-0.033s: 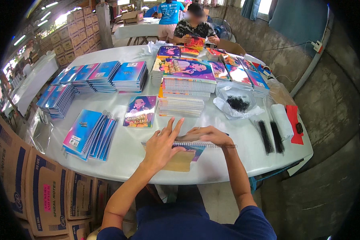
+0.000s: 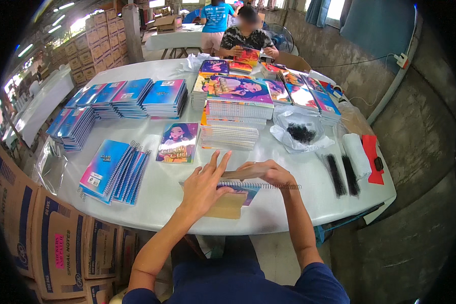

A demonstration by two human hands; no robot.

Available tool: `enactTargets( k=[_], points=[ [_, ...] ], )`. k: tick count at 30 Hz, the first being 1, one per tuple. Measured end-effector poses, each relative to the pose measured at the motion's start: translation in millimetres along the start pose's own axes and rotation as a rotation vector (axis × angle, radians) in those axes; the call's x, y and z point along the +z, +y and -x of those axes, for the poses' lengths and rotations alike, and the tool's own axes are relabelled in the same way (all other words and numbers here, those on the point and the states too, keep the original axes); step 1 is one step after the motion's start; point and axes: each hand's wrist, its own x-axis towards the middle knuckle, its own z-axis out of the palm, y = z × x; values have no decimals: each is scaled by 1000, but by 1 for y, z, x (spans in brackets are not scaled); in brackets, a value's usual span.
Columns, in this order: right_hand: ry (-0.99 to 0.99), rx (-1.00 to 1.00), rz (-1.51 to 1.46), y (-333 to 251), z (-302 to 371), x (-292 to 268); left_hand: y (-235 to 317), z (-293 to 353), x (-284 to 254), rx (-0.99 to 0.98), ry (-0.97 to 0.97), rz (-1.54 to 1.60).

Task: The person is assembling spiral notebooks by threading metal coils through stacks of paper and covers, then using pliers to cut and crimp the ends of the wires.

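A notebook (image 2: 250,195) with a colourful cover lies in front of me, a dark wire spiral (image 2: 281,186) along its far edge. The spiral's loose end runs out past the notebook to the right. My left hand (image 2: 203,186) rests over the notebook with fingers spread, its thumb on the near side of the spiral. My right hand (image 2: 274,175) is closed on a flat tan piece (image 2: 245,173), held just above the spiral; its material is unclear. Under the notebook's near side sits a plain tan board (image 2: 223,208). What the right fingertips touch is partly hidden.
Ahead stand a tall notebook stack (image 2: 238,109) and a single notebook (image 2: 177,143). Spiral notebooks (image 2: 106,164) and blue stacks (image 2: 164,96) occupy the left. To the right are black spirals (image 2: 334,175), a white roll (image 2: 357,156) and crumpled wrapping (image 2: 289,144). A person sits opposite.
The flat tan piece and my right hand have shifted slightly; the piece, blurred before, now shows sharply. My left hand stays spread on the notebook.
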Motion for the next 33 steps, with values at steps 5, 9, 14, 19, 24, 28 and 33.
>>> enactTargets(
  k=[5,9,14,19,24,28,33],
  points=[
    [-11,343,518,-10,-19,5,-7,1,-4,-15,-17,-19],
    [-27,128,371,13,-18,0,-17,5,-6,-25,-28,-64],
    [22,230,346,6,-24,1,-31,16,-11,-136,2,-63],
    [-3,180,216,12,-38,6,-39,22,-13,-200,207,310],
    [-54,325,439,3,-53,13,-49,26,2,-380,283,655],
    [-65,216,276,15,-54,13,-59,35,21,-371,343,814],
    [-75,153,281,17,-62,10,-71,39,35,-344,408,966]
  ],
)
